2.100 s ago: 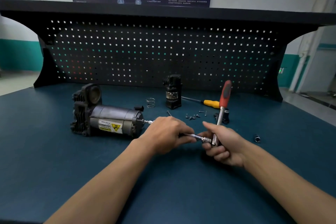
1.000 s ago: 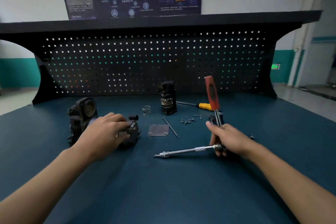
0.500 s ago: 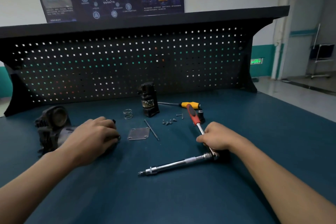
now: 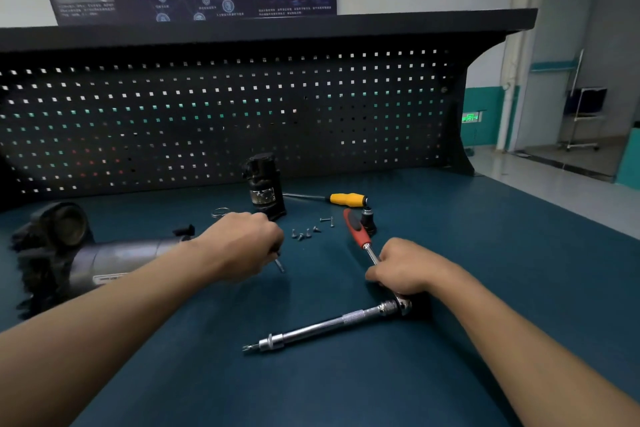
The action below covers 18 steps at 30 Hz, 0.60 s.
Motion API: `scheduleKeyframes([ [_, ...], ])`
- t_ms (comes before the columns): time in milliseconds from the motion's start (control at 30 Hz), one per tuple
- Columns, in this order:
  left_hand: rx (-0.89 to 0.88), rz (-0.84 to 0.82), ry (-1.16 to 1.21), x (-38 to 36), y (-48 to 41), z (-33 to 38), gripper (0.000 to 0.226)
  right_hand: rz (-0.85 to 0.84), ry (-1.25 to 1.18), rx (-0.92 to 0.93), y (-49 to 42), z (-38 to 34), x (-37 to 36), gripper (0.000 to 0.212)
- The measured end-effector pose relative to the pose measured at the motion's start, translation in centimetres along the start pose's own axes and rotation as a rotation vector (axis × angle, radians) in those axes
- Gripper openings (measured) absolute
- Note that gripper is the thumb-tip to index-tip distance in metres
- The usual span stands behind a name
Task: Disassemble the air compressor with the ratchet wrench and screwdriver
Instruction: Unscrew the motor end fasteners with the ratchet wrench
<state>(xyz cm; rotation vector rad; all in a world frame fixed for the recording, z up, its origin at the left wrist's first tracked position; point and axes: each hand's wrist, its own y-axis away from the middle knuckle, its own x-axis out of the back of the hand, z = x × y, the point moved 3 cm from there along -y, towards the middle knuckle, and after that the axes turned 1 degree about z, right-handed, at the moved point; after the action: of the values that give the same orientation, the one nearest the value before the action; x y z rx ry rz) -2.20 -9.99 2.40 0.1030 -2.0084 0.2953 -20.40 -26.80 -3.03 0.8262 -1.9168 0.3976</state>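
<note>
1. At a workshop table (image 4: 519,236), a person's right hand (image 4: 401,269) clenches the steel shank of the ratchet wrench (image 4: 355,230) between its red grip and its head. The head rests on the table with a long extension bar (image 4: 329,325) attached and lying flat.
2. The left hand (image 4: 242,246) hovers with its fingers curled downward, just right of the air compressor (image 4: 114,253). A thin metal pin (image 4: 280,264) shows beneath the knuckles, but whether the hand grasps it cannot be told.
3. One likely hazard is the bar: if the wrench is swung round, the bar could sweep into the loose screws (image 4: 304,234) lying between the two hands and scatter them.
4. A second is the compressor itself. It lies unheld on its rounded motor can and may roll or skid once a tool bears on it.
5. The air compressor lies on its side at the table's left, with its long axis running across the table. The dark cylinder end is at the far left and the motor end points toward the centre, at the left hand.
6. The wrench's red grip points away from the person, toward the yellow-handled screwdriver (image 4: 348,199). The bar's tip points left and back toward the person.
</note>
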Motion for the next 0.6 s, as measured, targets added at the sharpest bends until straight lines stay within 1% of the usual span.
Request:
scheduleKeyframes([
  [133,-0.083,0.044,0.059,-0.2,0.0,-0.4,0.018,0.007,0.005,-0.006,-0.2,0.3,0.0,0.036],
  [267,-0.164,0.136,0.196,-0.1,1.2,-1.0,0.015,0.009,0.01,0.005,-0.3,0.4,-0.2,0.031],
  [300,-0.158,0.152,0.235,0.0,1.2,-1.2,0.014,0.008,0.011,0.004,-0.3,0.4,-0.2,0.031],
  [367,-0.07,0.143,0.437,0.1,0.7,-1.8,0.007,0.007,0.019,-0.002,-0.1,0.4,-0.1,0.035],
  [400,-0.012,0.113,0.57,0.1,0.2,-2.2,0.005,0.007,0.024,-0.004,-0.1,0.4,0.0,0.038],
  [433,0.033,0.064,0.682,0.2,-0.4,-2.4,0.008,0.008,0.026,-0.007,0.0,0.4,-0.1,0.04],
  [500,0.067,-0.027,0.815,0.2,-1.7,-2.1,0.012,0.011,0.031,-0.012,0.2,0.3,-0.1,0.041],
  [533,0.072,-0.02,0.868,0.4,-2.4,-1.7,0.011,0.013,0.034,-0.014,0.2,0.3,0.0,0.041],
  [600,0.1,0.109,1.001,1.0,-3.8,-0.9,0.01,0.019,0.021,-0.015,0.2,0.4,0.1,0.04],
])
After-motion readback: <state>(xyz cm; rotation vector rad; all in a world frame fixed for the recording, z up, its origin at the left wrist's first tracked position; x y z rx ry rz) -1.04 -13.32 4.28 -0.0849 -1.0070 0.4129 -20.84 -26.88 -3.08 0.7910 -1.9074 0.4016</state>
